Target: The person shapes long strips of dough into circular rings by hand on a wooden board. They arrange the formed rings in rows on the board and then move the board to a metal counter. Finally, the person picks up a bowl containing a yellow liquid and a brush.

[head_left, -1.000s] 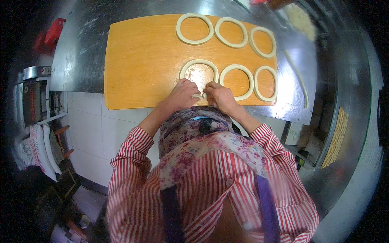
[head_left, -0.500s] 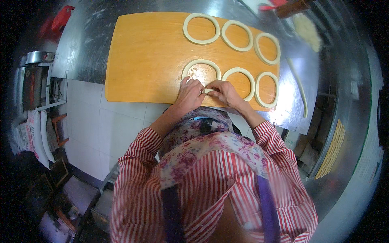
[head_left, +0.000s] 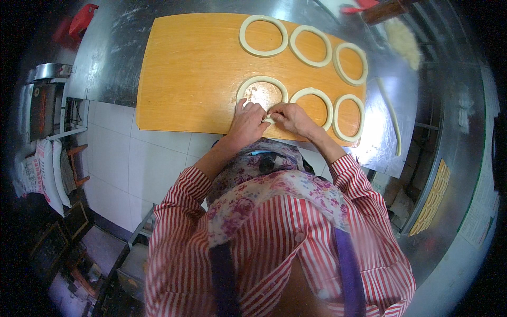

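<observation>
A pale dough ring (head_left: pixel 262 80) lies at the near edge of a wooden board (head_left: pixel 185 74). Both my hands close on its near side, where a short stretch of dough shows between the fingertips. My left hand (head_left: pixel 246 124) grips the dough from the left, one finger reaching up along the ring's left side. From the right, my right hand (head_left: pixel 292 119) pinches the same spot with bent fingers. Right of it lie a second ring (head_left: pixel 328 108), partly behind my right hand, and a third ring (head_left: pixel 361 119). Several more rings (head_left: pixel 263 53) form the far row.
A metal table (head_left: pixel 111 63) bears the board. A loose dough strip (head_left: pixel 391 116) lies right of the board, with a pale heap (head_left: pixel 401 42) beyond. At the far right stands a tray of shaped dough pieces (head_left: pixel 433 198). White sacks (head_left: pixel 50 171) stand at the left.
My right hand has shifted slightly left, and its fingers sit closer to my left hand on the dough. The rings stay in place on the board.
</observation>
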The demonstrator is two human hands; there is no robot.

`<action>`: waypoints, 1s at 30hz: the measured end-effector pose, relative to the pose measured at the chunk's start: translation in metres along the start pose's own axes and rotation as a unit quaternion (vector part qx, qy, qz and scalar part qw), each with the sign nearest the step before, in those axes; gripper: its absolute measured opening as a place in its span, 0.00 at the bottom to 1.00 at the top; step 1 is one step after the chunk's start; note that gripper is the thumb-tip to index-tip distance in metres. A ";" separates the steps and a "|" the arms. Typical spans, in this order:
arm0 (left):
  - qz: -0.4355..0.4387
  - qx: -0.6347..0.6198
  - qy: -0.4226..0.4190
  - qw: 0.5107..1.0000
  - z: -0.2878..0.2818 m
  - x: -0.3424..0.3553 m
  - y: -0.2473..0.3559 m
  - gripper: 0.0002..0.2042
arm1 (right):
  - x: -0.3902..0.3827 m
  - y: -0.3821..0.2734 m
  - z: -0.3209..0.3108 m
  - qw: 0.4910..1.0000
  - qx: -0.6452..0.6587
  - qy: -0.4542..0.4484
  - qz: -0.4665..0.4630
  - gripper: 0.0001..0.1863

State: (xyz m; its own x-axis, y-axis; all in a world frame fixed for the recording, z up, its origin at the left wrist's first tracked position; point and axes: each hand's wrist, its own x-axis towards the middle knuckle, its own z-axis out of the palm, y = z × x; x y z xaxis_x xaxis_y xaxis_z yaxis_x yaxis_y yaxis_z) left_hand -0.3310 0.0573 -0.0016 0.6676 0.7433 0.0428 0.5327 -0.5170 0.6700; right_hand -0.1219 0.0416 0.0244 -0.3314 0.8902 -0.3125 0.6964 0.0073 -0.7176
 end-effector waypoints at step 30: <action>0.123 -0.039 0.045 0.991 -0.009 0.000 -0.021 0.06 | -0.022 -0.027 0.052 0.964 -0.072 0.256 0.028 0.05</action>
State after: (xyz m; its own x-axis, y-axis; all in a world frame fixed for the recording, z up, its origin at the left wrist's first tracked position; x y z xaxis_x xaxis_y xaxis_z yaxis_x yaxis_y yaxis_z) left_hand -0.3475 0.0719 -0.0092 0.7221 0.6347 0.2753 0.3154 -0.6561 0.6856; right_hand -0.1661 -0.0018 0.0180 0.0403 0.9988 0.0260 0.7978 -0.0165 -0.6027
